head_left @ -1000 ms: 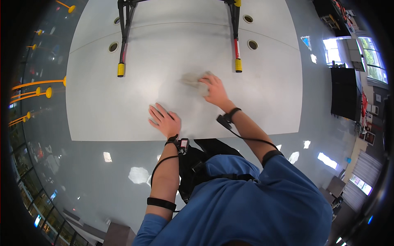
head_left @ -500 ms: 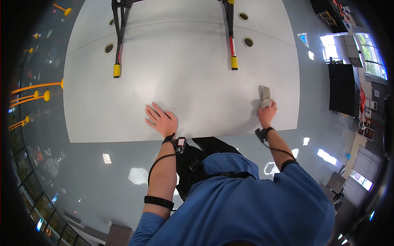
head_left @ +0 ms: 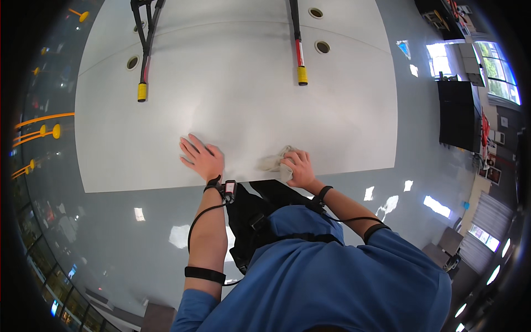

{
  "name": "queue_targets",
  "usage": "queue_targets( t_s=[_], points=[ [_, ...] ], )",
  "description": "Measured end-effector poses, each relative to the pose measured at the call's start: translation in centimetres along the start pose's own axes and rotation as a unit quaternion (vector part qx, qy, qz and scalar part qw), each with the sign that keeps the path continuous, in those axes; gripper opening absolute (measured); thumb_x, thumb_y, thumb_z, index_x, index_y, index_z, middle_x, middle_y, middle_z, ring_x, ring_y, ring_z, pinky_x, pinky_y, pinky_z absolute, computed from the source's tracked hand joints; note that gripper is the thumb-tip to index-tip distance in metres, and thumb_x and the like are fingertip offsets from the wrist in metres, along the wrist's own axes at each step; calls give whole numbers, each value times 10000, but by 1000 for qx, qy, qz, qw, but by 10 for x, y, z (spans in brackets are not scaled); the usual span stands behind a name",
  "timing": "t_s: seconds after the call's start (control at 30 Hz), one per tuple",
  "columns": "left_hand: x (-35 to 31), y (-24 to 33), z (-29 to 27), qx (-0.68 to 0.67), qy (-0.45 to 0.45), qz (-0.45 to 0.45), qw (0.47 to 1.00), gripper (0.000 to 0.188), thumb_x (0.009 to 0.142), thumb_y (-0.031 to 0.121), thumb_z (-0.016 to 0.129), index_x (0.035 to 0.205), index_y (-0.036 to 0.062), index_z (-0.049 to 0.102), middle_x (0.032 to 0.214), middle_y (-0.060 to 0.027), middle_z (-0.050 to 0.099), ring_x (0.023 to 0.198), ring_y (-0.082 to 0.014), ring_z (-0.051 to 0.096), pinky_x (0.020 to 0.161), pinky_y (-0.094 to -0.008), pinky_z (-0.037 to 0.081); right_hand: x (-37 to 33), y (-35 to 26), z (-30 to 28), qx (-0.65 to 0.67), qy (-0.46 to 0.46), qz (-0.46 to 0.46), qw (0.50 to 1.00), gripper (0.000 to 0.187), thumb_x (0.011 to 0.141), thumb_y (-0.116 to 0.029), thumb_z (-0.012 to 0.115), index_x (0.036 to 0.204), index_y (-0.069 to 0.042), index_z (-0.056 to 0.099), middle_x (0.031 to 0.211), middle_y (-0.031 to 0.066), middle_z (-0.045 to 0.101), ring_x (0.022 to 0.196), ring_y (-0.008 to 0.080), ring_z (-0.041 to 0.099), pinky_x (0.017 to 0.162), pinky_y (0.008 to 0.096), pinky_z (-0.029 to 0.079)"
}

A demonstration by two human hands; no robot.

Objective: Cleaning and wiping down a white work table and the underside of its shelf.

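Observation:
My left hand (head_left: 203, 160) lies flat on the white table (head_left: 238, 105) close to its near edge, fingers spread, holding nothing. To its right, my right hand (head_left: 300, 168) grips a crumpled pale grey-beige cloth (head_left: 272, 161) against the tabletop. Part of the cloth bulges out left of the fingers and some hangs at the near edge. The fingers are curled over it, so the portion under the palm is hidden.
Two black stand legs with yellow tips, a left leg (head_left: 145, 61) and a right leg (head_left: 300, 55), rest on the table's far part. Round holes (head_left: 322, 47) pierce the top. Orange rods with yellow discs (head_left: 41, 131) stand off to the left; a black cabinet (head_left: 459, 115) is far right.
My right hand has swept the cloth leftward and nearer, from the table's right side toward the middle. The left hand stays flat in place, while the whole view has shifted slightly.

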State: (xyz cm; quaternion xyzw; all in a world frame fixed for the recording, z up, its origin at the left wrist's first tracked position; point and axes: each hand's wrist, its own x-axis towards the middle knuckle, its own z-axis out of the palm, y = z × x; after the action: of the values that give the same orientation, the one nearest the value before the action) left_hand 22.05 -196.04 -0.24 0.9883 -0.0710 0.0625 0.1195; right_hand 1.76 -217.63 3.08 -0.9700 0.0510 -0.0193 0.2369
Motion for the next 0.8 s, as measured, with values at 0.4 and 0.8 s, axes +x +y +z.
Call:
queue_targets(
  t_s=[0.4, 0.8],
  points=[
    [0, -3, 6, -11, 23, 7, 1000, 598, 903, 246, 430, 1442, 15, 317, 1501, -232, 281, 1408, -358, 237, 1099, -602, 152, -72, 108, -35, -48, 45, 22, 998, 640, 438, -179, 687, 1070, -152, 592, 1126, 89, 531, 1094, 336, 471, 916, 454, 387],
    [-4, -4, 17, -18, 51, 1, 999, 541, 919, 257, 442, 1404, 26, 379, 1492, -232, 290, 1407, -371, 227, 1087, -614, 177, -55, 222, -104, -221, 207, 209, 930, 433, 687, -148, 654, 1098, -52, 555, 1151, 171, 523, 1042, 412, 472, 883, 499, 400]
  ],
)
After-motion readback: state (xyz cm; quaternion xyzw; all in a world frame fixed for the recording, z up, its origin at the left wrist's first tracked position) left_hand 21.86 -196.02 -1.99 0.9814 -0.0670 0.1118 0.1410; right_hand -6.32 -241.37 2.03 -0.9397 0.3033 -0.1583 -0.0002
